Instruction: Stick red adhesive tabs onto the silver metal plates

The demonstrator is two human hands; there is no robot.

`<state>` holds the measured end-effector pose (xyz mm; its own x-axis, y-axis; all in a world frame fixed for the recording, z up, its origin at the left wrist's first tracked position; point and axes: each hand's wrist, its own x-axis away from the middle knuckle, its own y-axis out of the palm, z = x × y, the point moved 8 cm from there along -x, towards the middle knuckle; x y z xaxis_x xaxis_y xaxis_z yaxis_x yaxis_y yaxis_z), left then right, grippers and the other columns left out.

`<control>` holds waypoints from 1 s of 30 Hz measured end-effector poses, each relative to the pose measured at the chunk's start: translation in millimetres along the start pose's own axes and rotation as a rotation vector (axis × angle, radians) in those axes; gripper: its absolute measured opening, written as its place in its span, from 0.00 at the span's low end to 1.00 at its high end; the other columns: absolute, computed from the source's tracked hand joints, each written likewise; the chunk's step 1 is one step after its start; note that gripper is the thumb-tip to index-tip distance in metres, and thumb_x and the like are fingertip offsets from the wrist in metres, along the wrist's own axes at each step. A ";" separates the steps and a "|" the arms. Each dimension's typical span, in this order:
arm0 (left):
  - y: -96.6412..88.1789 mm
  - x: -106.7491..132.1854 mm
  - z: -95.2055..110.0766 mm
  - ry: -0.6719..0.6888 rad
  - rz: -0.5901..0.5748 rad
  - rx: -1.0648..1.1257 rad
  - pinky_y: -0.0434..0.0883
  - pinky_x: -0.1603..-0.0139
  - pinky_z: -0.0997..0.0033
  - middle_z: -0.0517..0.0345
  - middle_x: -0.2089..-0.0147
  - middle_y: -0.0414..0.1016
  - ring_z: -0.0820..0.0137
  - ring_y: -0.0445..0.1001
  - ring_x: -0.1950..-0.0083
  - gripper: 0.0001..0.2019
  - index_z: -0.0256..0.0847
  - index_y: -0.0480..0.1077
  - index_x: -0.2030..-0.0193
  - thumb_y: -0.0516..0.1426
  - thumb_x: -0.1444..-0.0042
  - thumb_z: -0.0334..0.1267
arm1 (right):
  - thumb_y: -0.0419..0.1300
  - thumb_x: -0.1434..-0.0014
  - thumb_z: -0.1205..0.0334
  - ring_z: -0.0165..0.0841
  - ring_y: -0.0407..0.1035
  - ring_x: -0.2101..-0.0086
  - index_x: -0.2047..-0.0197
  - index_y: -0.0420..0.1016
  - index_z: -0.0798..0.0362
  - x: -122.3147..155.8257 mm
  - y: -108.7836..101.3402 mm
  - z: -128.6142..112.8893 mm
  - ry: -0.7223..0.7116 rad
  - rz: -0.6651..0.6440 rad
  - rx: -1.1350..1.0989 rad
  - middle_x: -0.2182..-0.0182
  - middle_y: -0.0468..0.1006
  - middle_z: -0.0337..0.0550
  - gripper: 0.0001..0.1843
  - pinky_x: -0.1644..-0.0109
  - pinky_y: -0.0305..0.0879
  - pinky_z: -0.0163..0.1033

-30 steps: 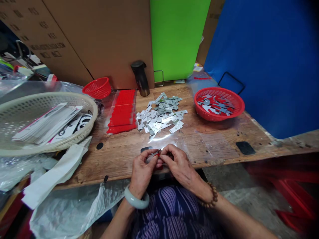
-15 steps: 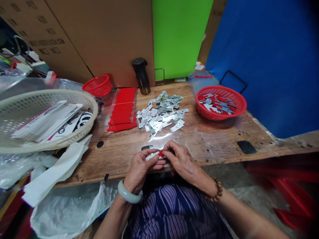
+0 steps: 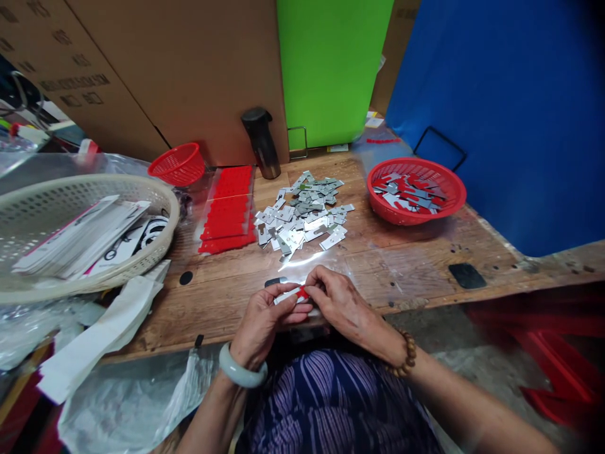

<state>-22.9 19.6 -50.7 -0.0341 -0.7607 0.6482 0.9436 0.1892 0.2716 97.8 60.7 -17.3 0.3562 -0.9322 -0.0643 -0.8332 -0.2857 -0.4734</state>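
Close to the table's front edge, my left hand (image 3: pixel 265 314) pinches a flat silver metal plate (image 3: pixel 285 297) between thumb and fingers. A small red piece (image 3: pixel 302 292) lies on the plate's right end. My right hand (image 3: pixel 341 302) has its thumb and fingertips closed on that red piece, and the fingers hide part of it. Just beyond both hands spreads a loose pile of silver metal plates (image 3: pixel 307 217). Left of the pile lie red strips (image 3: pixel 230 211) on clear sheets. A red basket (image 3: pixel 416 217) on the right holds plates with red pieces on them.
A large cream basket (image 3: pixel 172 233) with printed cards stands at the left, with a small red basket (image 3: pixel 177 165) behind it. A dark bottle (image 3: pixel 262 144) stands by the cardboard (image 3: pixel 198 75). Green (image 3: pixel 333 69) and blue panels (image 3: pixel 505 126) border the back and right.
The view has shifted slightly, so the table things sit a little further left. Both hands keep nearly the same hold on the plate and the red piece.
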 end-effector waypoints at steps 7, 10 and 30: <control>1.9 -1.3 -0.9 0.027 0.001 -0.034 0.75 0.67 0.73 0.48 0.70 0.79 0.66 0.79 0.70 0.17 0.33 0.67 0.57 0.63 0.54 0.30 | 0.49 0.41 0.71 0.29 0.63 0.70 0.66 0.62 0.52 7.7 0.8 -4.1 -0.066 0.050 0.042 0.71 0.67 0.37 0.06 0.65 0.58 0.35; 2.1 -1.5 -2.0 0.046 0.005 -0.045 0.76 0.65 0.70 0.48 0.68 0.80 0.65 0.79 0.70 0.17 0.32 0.67 0.57 0.63 0.54 0.32 | 0.48 0.40 0.72 0.31 0.64 0.67 0.66 0.62 0.52 10.6 0.3 -8.3 -0.085 0.070 0.062 0.69 0.68 0.39 0.07 0.63 0.59 0.36; 9.8 -14.5 -4.6 0.072 0.032 0.037 0.75 0.69 0.76 0.49 0.66 0.80 0.71 0.79 0.71 0.14 0.33 0.67 0.57 0.61 0.51 0.29 | 0.49 0.39 0.69 0.36 0.65 0.60 0.54 0.66 0.52 10.3 -22.7 -14.2 -0.086 0.267 0.197 0.60 0.66 0.46 0.11 0.57 0.64 0.40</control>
<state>-11.7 29.7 -60.7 0.0215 -0.7964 0.6044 0.9310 0.2364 0.2783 114.4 54.4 5.3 0.1778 -0.9436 -0.2792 -0.8071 0.0224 -0.5900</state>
